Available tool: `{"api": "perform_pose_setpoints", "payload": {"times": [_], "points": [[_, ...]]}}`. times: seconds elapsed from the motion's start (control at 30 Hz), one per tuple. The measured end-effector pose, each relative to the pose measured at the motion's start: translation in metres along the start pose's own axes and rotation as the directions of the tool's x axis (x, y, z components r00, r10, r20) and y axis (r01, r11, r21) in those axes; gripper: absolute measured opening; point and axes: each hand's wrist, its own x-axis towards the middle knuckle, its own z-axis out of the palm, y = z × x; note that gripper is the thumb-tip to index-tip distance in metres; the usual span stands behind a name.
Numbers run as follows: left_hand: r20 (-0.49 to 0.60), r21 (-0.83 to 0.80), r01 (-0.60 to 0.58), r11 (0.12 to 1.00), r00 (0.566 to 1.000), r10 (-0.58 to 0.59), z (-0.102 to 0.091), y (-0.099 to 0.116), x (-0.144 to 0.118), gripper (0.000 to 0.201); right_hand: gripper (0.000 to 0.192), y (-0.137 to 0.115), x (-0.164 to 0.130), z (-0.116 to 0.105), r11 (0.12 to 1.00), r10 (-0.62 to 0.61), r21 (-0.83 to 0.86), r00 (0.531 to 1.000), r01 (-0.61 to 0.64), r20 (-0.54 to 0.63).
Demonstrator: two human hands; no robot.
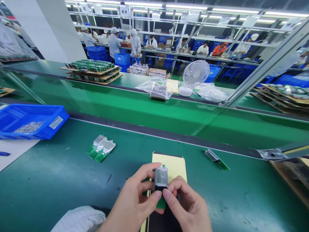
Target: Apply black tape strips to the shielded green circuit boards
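While both hands [132,198] [189,206] hold it, the board [161,203] (green) shows a screen [161,177].

Cannot read any word, brand or number. Printed too small on the white label [56,122] of the blue bin [33,112]; likewise illegible on the hanging sheet [124,11] in the background. Marked faintly, unreadably, on the small screen [161,177] of the held module [161,203].

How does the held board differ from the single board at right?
The held board is in the left hand and right hand; the single board rests on the table. The held board points nearly straight ahead; the single board lies slantwise. Both have a green part.
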Motion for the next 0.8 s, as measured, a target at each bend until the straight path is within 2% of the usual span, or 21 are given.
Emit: {"api": "perform_pose_setpoints", "payload": {"times": [0.27, 0.37, 0.5, 0.57, 0.67, 0.8], "points": [[-0.068, -0.049, 0.003, 0.999, 0.998, -0.006, 0.004, -0.005, 0.002, 0.036, 0.02, 0.008, -0.004, 0.006, 0.997, -0.041, -0.067, 0.995, 0.035, -0.089], [-0.099, -0.065, 0.003, 0.998, 0.995, -0.01, 0.005, -0.005, 0.003, 0.032, 0.019, 0.009, -0.006, 0.008, 0.995, -0.018, -0.102, 0.987, 0.002, -0.157], [-0.146, -0.052, -0.031, 0.998, 0.989, 0.023, 0.005, -0.003, 0.003, 0.03, 0.02, 0.005, -0.006, 0.009, 0.999, 0.03, -0.016, 0.971, -0.034, -0.239], [-0.155, -0.043, -0.056, 0.997, 0.987, 0.049, 0.004, -0.004, 0.002, 0.029, 0.024, 0.003, -0.005, 0.009, 0.997, 0.051, 0.064, 0.977, -0.038, -0.209], [-0.134, -0.022, -0.06, 0.998, 0.989, 0.057, 0.003, -0.006, 0.0, 0.027, 0.029, 0.0, -0.006, 0.011, 0.981, 0.124, 0.158, 0.99, -0.113, -0.06], [-0.1, 0.011, -0.051, 0.999, 0.994, 0.052, 0.005, -0.01, -0.003, 0.027, 0.024, 0.001, -0.008, 0.013, 0.951, 0.196, 0.234, 0.979, -0.205, 0.059]]}}
